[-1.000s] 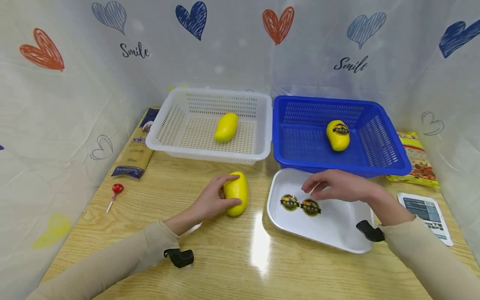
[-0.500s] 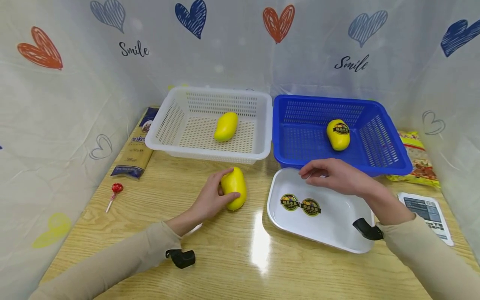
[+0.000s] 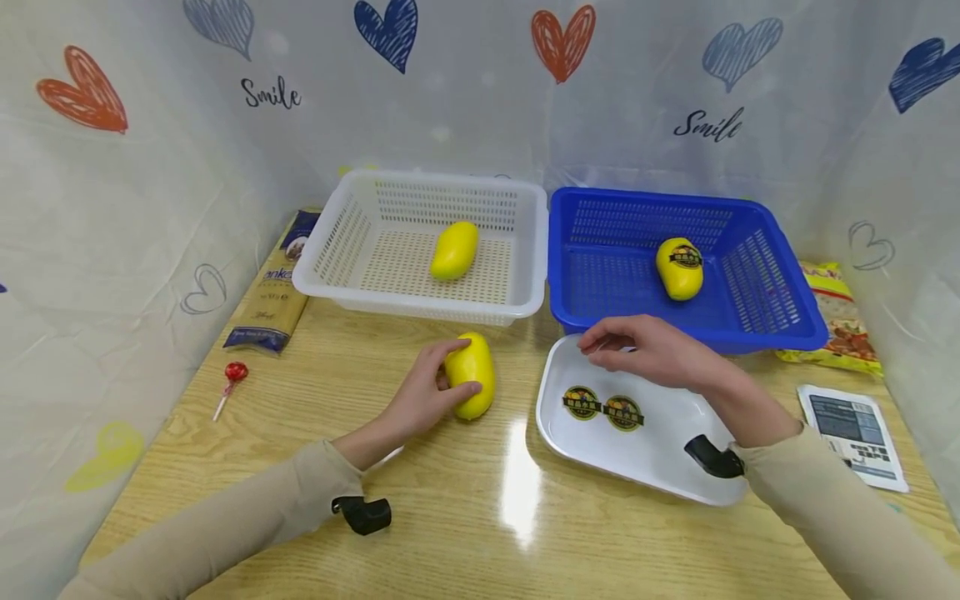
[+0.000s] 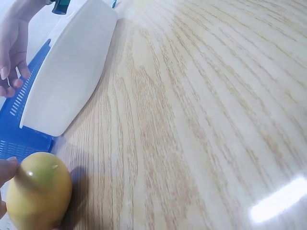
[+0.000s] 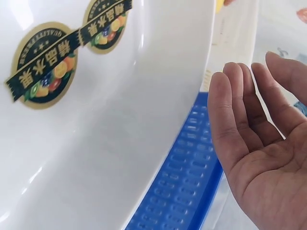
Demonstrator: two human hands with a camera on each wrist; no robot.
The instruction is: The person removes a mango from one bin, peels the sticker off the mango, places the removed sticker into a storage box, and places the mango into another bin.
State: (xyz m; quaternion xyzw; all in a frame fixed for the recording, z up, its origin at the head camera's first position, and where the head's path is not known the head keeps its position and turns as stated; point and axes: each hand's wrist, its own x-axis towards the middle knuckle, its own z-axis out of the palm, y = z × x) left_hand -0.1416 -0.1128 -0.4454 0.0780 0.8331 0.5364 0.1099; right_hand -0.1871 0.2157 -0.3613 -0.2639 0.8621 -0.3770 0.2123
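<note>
On the wooden table, in the head view, my left hand grips a yellow mango from its left side, thumb below and fingers at the top end. The left wrist view shows this mango at the lower left. My right hand hovers above the far part of a white tray. Its fingers are loosely bent with nothing between them. Two round dark fruit stickers with gold edges lie side by side in the tray, left of centre.
Behind stand a white basket with one plain mango and a blue basket with a stickered mango. A pasta bag and lollipop lie left; a yellow snack bag and white label packet lie right.
My left hand and the mango have shifted slightly away from me along the table. My right hand has moved from over the stickers back toward the tray's far edge and a little left.
</note>
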